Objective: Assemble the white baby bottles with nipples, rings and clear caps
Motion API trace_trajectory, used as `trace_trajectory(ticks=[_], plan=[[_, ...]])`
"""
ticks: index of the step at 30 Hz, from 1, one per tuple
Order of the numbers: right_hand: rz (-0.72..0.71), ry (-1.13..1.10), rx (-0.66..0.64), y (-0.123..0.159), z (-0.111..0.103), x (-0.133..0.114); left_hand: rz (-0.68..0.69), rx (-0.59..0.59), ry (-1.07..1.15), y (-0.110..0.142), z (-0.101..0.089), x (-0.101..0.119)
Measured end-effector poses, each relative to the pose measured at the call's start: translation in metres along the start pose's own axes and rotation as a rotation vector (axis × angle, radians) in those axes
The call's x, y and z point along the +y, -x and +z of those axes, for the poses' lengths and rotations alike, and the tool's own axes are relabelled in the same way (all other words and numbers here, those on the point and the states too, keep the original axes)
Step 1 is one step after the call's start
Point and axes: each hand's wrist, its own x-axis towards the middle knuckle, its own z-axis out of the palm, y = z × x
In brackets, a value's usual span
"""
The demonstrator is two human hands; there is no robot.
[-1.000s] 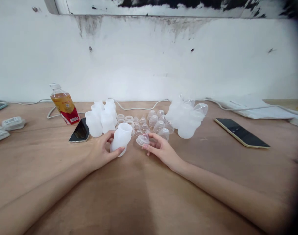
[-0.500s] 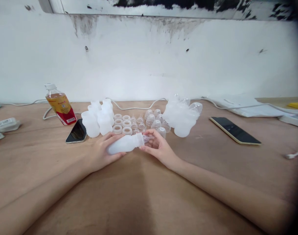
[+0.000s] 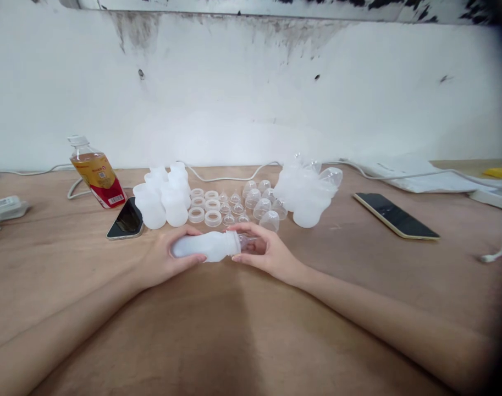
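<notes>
A white plastic bottle (image 3: 205, 245) lies on its side just above the wooden table (image 3: 242, 335), held between both hands. My left hand (image 3: 162, 258) is wrapped round its base end. My right hand (image 3: 269, 254) grips a clear nipple cap (image 3: 246, 242) at the bottle's neck, fingers curled round it. Behind them stand several empty white bottles (image 3: 162, 201), white rings (image 3: 205, 206), small clear nipples (image 3: 232, 206) and clear dome caps (image 3: 263, 203).
A cluster of capped white bottles (image 3: 308, 192) stands right of the parts. A tea bottle (image 3: 94, 173) and a dark phone (image 3: 126, 220) lie to the left, another phone (image 3: 395, 215) to the right. Cables (image 3: 234, 177) run along the wall; papers (image 3: 419, 175) sit far right.
The bottle went from upright in my left hand to lying on its side. My right hand brought the clear cap from the table onto the bottle's neck.
</notes>
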Motion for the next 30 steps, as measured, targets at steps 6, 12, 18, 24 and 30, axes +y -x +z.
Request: trace_trajectory(ticks=[6, 12, 18, 24, 30], plan=[[0.136, 0.071, 0.046, -0.001, 0.002, 0.001, 0.115, -0.004, -0.017, 0.002, 0.003, -0.004], [-0.073, 0.262, -0.002, 0.001, -0.006, 0.0, 0.096, 0.055, -0.013, 0.001, 0.003, -0.003], [-0.019, 0.315, 0.008, -0.002, -0.008, 0.0, 0.131, 0.011, -0.027, 0.002, 0.005, -0.006], [0.022, 0.372, -0.015, -0.005, -0.008, -0.004, 0.122, 0.019, -0.027, 0.0, 0.005, -0.008], [-0.056, 0.421, -0.016, -0.007, -0.013, -0.003, 0.125, 0.06, -0.037, -0.001, 0.007, -0.01]])
